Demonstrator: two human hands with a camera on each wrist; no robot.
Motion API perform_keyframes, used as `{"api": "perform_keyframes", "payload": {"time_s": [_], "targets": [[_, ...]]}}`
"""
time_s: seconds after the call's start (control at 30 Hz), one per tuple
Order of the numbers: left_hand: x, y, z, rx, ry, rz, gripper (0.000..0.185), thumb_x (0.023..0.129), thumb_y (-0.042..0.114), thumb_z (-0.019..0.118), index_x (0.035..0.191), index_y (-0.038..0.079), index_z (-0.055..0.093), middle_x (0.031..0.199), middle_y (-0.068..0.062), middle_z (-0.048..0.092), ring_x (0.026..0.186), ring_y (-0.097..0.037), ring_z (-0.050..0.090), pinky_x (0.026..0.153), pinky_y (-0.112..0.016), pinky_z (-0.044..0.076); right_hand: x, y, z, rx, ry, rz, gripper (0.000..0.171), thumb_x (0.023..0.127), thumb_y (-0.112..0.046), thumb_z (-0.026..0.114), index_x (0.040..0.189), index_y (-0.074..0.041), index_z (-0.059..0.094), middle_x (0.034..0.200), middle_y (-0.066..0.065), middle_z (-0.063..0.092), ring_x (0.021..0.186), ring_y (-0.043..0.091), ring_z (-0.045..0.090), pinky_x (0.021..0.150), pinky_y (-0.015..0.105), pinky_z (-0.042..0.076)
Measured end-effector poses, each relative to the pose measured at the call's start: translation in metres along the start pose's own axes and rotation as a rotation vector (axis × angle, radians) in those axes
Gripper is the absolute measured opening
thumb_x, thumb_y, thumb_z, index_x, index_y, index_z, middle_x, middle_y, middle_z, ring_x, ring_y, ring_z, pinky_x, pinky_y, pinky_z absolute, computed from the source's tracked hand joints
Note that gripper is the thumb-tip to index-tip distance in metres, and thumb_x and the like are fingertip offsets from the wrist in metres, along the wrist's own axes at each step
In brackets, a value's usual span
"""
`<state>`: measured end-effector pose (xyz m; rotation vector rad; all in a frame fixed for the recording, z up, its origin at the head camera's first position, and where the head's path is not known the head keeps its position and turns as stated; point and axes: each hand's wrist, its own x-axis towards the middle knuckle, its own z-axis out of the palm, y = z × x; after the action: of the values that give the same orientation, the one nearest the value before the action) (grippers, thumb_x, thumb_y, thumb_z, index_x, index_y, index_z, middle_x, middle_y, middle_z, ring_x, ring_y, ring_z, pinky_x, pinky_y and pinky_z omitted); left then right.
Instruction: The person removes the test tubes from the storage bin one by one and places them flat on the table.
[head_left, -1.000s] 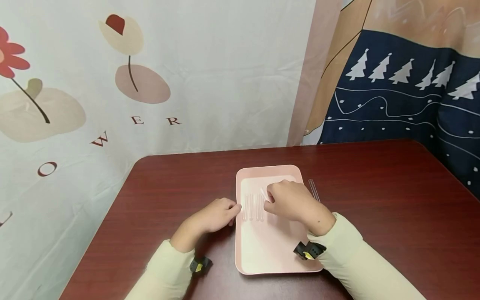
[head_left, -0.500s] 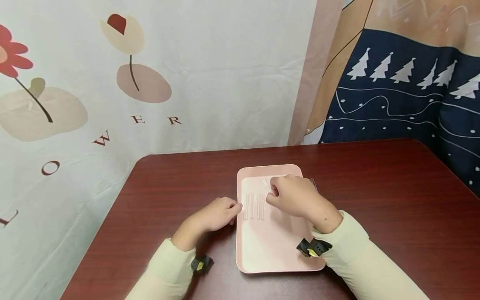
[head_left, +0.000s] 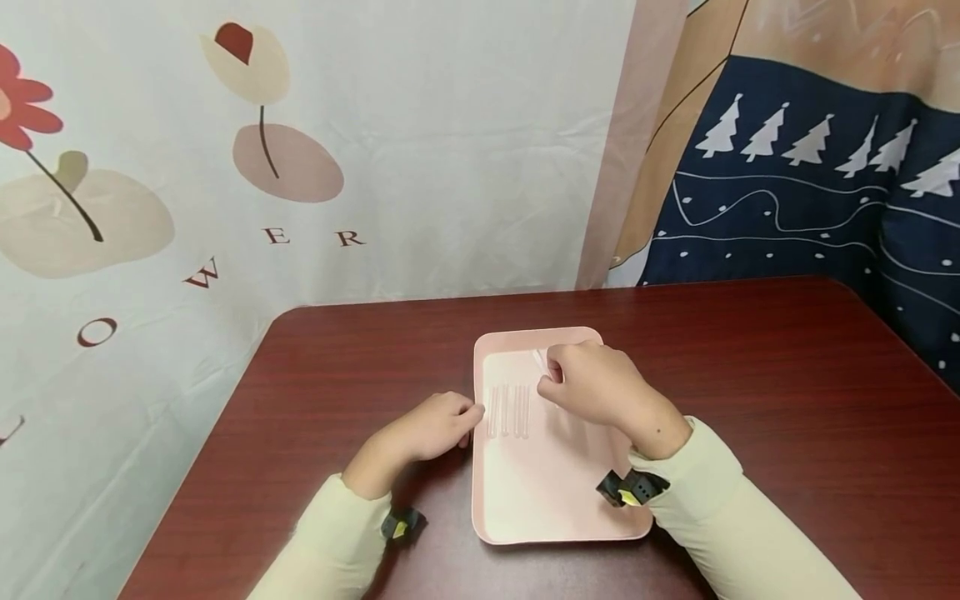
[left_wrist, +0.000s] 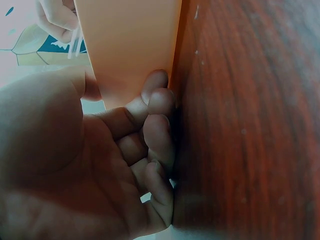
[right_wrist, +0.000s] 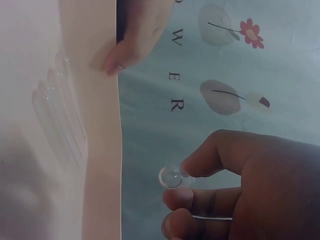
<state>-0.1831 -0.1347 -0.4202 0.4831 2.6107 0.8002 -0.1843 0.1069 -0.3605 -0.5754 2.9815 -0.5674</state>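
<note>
A pink tray (head_left: 551,508) lies on the dark red table (head_left: 750,375). Three clear tubes (head_left: 508,410) lie side by side on the tray's left part. My left hand (head_left: 468,417) holds the tray's left edge; in the left wrist view the thumb lies on the rim (left_wrist: 130,45) and the fingers (left_wrist: 157,130) curl against its side. My right hand (head_left: 546,375) hovers over the far half of the tray and pinches another clear tube (head_left: 538,360), whose round end (right_wrist: 172,177) shows between thumb and fingers in the right wrist view.
A flower-print cloth (head_left: 300,167) hangs behind the table, and a dark blue cloth with white trees (head_left: 810,192) hangs at the right. The table's rounded left corner (head_left: 288,321) and front edge are near my arms.
My right hand has moved away from me along the tray, still pinching the tube. The left hand and the three lying tubes have not moved.
</note>
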Motion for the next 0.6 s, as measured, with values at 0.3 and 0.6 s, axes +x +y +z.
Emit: {"api": "perform_keyframes", "payload": {"time_s": [0.3, 0.6], "targets": [[0.000, -0.001, 0.004, -0.016, -0.003, -0.001, 0.042, 0.098, 0.027, 0.040, 0.064, 0.011, 0.060, 0.058, 0.001, 0.058, 0.053, -0.012, 0.046, 0.057, -0.027, 0.040, -0.002, 0.012, -0.014, 0.138, 0.093, -0.023, 0.015, 0.085, -0.020, 0.058, 0.071, -0.015, 0.055, 0.065, 0.000, 0.049, 0.058, 0.014, 0.046, 0.051, 0.028, 0.035], [0.000, -0.001, 0.000, -0.012, -0.001, 0.006, 0.042, 0.098, 0.026, 0.040, 0.065, 0.011, 0.060, 0.058, 0.002, 0.058, 0.053, -0.012, 0.047, 0.058, -0.027, 0.041, -0.013, 0.034, -0.027, 0.208, 0.169, 0.031, 0.013, 0.090, -0.020, 0.059, 0.078, -0.014, 0.061, 0.062, 0.001, 0.051, 0.057, 0.014, 0.045, 0.051, 0.028, 0.036]]}}
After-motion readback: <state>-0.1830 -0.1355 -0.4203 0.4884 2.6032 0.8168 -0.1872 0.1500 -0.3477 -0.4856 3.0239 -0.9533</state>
